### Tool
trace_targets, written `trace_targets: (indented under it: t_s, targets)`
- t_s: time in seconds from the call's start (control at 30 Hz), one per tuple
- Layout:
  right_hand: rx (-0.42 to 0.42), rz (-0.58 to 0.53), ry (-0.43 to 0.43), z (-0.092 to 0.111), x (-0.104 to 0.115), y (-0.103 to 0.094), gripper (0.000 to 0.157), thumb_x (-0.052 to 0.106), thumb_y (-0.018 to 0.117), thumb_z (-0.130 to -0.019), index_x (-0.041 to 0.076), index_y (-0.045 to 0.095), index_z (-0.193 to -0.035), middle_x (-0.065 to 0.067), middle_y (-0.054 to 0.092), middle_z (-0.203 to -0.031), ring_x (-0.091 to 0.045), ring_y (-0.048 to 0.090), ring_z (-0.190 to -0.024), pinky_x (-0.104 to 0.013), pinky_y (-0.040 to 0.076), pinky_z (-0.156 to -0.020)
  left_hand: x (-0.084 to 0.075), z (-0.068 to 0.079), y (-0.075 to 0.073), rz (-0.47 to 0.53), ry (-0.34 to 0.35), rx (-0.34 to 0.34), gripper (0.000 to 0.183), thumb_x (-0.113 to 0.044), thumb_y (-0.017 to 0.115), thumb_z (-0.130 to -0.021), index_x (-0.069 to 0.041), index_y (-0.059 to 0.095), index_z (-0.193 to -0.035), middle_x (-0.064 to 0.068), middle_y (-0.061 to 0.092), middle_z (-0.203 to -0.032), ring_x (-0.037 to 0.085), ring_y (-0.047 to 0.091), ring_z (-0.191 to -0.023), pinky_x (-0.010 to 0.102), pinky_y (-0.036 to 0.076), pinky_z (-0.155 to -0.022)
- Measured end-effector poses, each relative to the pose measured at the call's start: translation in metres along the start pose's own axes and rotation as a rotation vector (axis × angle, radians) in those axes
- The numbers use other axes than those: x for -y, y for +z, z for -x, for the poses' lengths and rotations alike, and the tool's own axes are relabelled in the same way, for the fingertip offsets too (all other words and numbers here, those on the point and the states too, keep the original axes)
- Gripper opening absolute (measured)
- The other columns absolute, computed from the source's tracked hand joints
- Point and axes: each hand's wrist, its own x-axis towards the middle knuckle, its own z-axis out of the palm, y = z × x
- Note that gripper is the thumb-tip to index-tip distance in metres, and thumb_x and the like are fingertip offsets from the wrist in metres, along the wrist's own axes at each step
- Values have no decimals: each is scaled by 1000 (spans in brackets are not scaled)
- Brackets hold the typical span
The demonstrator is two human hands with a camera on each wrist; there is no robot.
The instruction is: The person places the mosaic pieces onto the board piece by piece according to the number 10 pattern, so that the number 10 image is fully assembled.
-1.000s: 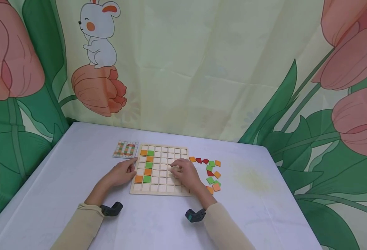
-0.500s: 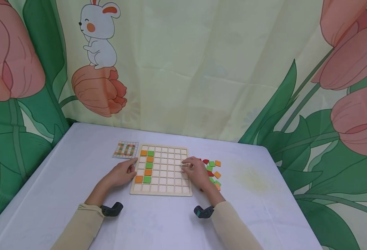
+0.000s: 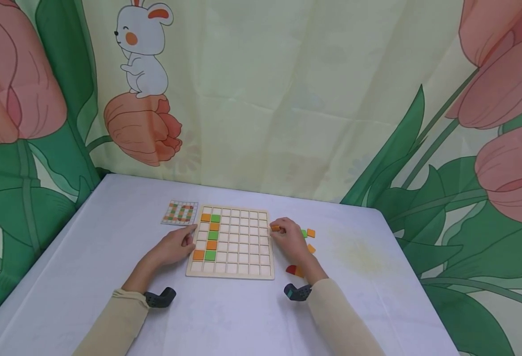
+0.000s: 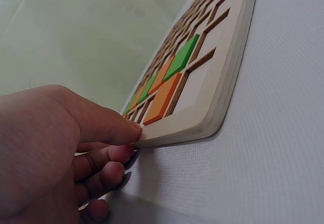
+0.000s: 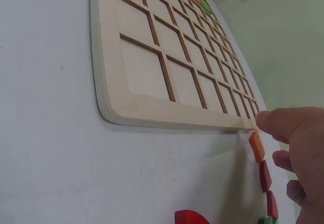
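My left hand (image 3: pixel 174 245) holds the left edge of a wooden grid board (image 3: pixel 243 276). In the left wrist view, its thumb rests on the rim and the other fingers curl below. Orange and green square tiles (image 3: pixel 211 235) fill some cells on the board's left side. My right hand (image 3: pixel 291 239) is just past the board's right edge, thumb and fingers spread around an orange tile (image 5: pixel 257 147). That tile appears to lie on the table at the head of a row with two red pieces (image 5: pixel 265 176); no grip on it shows.
A pattern card (image 3: pixel 179 212) lies at the board's upper left. More loose tiles, such as an orange one (image 3: pixel 311 233) and a red rounded piece (image 3: pixel 291 269), lie right of the board, partly hidden by my right hand and forearm. A white cloth (image 3: pixel 225 321) covers the table.
My right hand has moved right, from above the board to the orange tile beside its right edge. My left hand stays on the board's left edge.
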Motion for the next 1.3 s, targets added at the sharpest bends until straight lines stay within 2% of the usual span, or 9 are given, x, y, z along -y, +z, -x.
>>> trace_targets:
  t_s: [0.27,0.53,0.87,1.1,1.3]
  targets:
    - [5,85,-8,-9,-10,-1,31,12,66,-89,15,68,-120,-2,59,-130,-22,54,-112,-39,48,-99,-1,-1,1,4,-18,0,63,-12,59,-90,0,34,-148,4,49,-83,16,46,-76,25,37,-60]
    - [10,195,-1,-18,-12,-2,34,10,68,-88,15,68,-122,-5,60,-132,-26,52,-126,-44,42,-106,-3,-1,2,-4,-10,-3,64,-12,59,-90,0,35,-147,4,48,-83,16,46,-76,25,36,-61]
    - [9,227,-16,-18,-12,-4,30,13,69,-87,15,71,-118,-4,65,-121,-25,56,-116,-43,45,-101,-4,-1,2,-4,-19,1,63,-12,60,-90,0,35,-147,4,48,-83,15,45,-76,25,36,-60]
    - [-5,322,-66,-17,-13,-5,28,19,69,-88,15,72,-115,-5,67,-115,-24,57,-107,-43,44,-97,-3,1,1,-4,-21,-5,63,-12,60,-90,0,35,-147,4,47,-84,16,45,-77,25,36,-61]
    - [-33,322,-71,-14,-15,-5,27,20,69,-88,14,72,-114,-5,67,-114,-24,58,-108,-43,45,-97,-3,1,1,-6,-25,-8,63,-12,61,-90,0,36,-147,4,47,-83,16,45,-77,25,35,-61]
